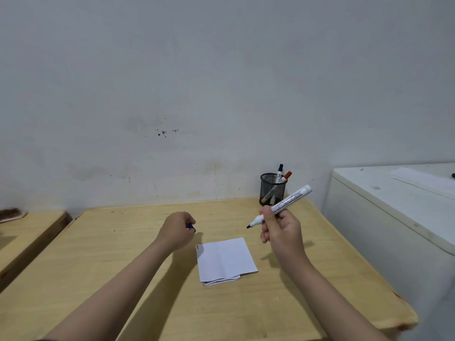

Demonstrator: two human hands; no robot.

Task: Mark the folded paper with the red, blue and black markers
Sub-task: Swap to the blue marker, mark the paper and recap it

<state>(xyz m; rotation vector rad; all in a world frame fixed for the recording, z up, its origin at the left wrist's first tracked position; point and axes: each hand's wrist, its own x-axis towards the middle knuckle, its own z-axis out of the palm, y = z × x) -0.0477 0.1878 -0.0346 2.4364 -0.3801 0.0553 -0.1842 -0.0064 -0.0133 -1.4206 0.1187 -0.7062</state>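
- Wooden table [246, 316] stands against a stained pale wall [172, 94].
- Folded paper [225, 259] lies flat mid-table, a small red mark at its far-left corner.
- Left hand [176, 230], beside the paper, is curled around a blue cap [191, 227].
- Right hand [280, 232], raised above the table, grips an uncapped marker [283, 205], tip pointing left.
- Mesh cup [272, 189] at the wall holds the black marker [280, 172] and red marker [286, 175].

bare table [123, 267] left, mesh cup [272, 190] perhaps blocking rear

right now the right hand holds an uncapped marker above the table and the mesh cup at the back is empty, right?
Not quite. In the head view the mesh cup holds two capped markers, one black-capped and one red-capped. The rest is right: the right hand holds an uncapped marker above the table.
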